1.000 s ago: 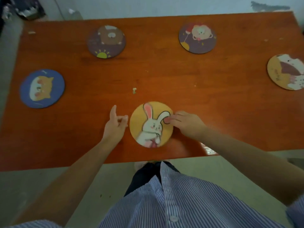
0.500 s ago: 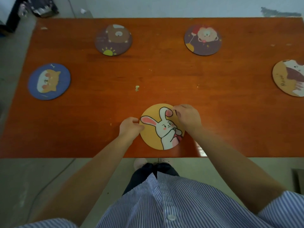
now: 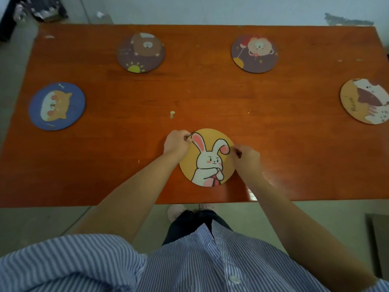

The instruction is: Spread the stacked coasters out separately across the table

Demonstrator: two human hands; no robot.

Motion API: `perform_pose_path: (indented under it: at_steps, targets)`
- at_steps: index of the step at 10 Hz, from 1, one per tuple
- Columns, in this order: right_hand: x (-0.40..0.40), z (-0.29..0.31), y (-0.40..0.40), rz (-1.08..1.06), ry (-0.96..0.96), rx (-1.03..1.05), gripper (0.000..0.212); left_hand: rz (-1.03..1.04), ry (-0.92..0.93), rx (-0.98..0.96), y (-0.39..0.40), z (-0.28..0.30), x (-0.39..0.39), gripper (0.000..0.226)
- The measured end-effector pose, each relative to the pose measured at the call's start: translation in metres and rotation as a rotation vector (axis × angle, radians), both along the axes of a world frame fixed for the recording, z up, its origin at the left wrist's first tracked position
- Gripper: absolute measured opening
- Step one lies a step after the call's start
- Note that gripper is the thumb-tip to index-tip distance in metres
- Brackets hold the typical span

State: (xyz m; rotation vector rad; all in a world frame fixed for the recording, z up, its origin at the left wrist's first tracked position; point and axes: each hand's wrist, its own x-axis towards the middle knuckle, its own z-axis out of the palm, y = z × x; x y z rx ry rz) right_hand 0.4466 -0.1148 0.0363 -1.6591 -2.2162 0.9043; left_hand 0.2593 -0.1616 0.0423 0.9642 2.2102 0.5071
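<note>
1. The rabbit coaster [image 3: 207, 158] lies flat on the orange-brown table [image 3: 189, 91], close to the near edge and directly in front of the person. It is round, so it has no long axis; only the drawing gives it a direction, and the rabbit stands about upright toward the person.

2. The left hand [image 3: 176, 144] pinches the coaster at its upper left rim, with the fingers closed narrow on the edge. The right hand [image 3: 245, 157] pinches the right rim in the same narrow way. The two grips sit on nearly opposite sides, so the coaster lies between the hands, and both hands are equally near to it.

3. It cannot be told whether there is only one coaster here or some others under it; only one edge is seen.

4. Four other coasters are already laid apart from each other: the blue cat coaster [image 3: 57, 106] at far left, the brown bear coaster [image 3: 141, 52] at the back left, the bear with balloon coaster [image 3: 254, 53] at the back right, and the yellow cat coaster [image 3: 365, 104] at far right, partly cut by the frame.

5. The free area lies in the middle of the table, beyond the hands. Probably the task is almost finished, and this coaster needs only to be released where it is or pushed a little forward.
</note>
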Motion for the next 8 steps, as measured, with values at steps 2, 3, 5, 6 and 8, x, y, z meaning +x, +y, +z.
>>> perform_pose_path:
  at_steps: [2,3,5,6,8]
  targets:
    - [-0.005,-0.01,-0.001,-0.024,-0.044,-0.003,0.02,0.007,0.098,-0.044,0.009,-0.008,-0.001,0.019]
    - [-0.007,-0.01,-0.001,-0.007,-0.034,0.022,0.02,0.057,0.126,-0.019,0.003,-0.012,-0.001,0.02]
    - [-0.007,-0.009,-0.001,0.077,-0.127,0.092,0.023,0.02,0.189,-0.005,-0.004,-0.012,0.001,0.013]
    - [-0.007,-0.006,0.002,0.098,-0.157,0.072,0.025,-0.038,0.248,0.006,-0.016,-0.013,-0.008,0.02]
    - [-0.01,0.017,0.023,0.114,-0.145,0.056,0.024,-0.14,0.444,-0.057,-0.073,-0.025,-0.031,0.047]
